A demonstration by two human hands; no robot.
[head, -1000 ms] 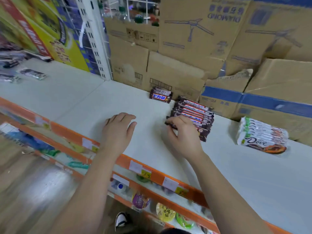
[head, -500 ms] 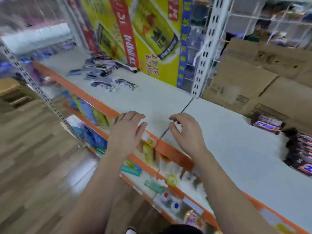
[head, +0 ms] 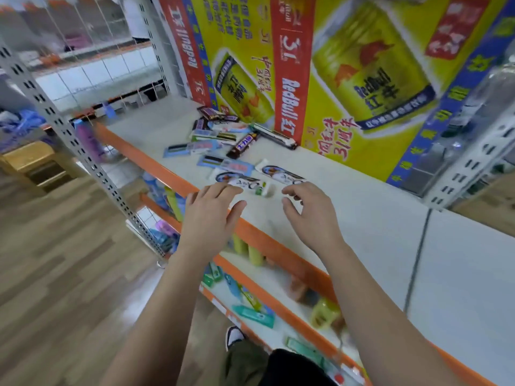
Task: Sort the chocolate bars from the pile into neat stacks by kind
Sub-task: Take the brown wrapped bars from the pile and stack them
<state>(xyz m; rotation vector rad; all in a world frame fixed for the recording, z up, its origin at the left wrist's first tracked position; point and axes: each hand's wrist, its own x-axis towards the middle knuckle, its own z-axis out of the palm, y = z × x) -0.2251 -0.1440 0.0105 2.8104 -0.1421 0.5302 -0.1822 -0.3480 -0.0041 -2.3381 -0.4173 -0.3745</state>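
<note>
A loose pile of chocolate bars lies on the white shelf at its left end, against the yellow poster. It holds brown bars, pale blue bars and white Dove bars. Two white Dove bars lie nearest me: one just beyond my left hand, the other just beyond my right hand. Both hands hover over the shelf's front part with fingers loosely spread, holding nothing. My left fingertips reach the near end of the left Dove bar; whether they touch it I cannot tell.
An orange rail runs along the shelf's front edge. A yellow and red poster stands behind the pile. A perforated grey upright rises at the left. Lower shelves with goods sit below; wooden floor lies at the left.
My view has swung left, away from the sorted stacks by the cardboard boxes. Both hands have moved left along the shelf and now sit right in front of the loose pile.
</note>
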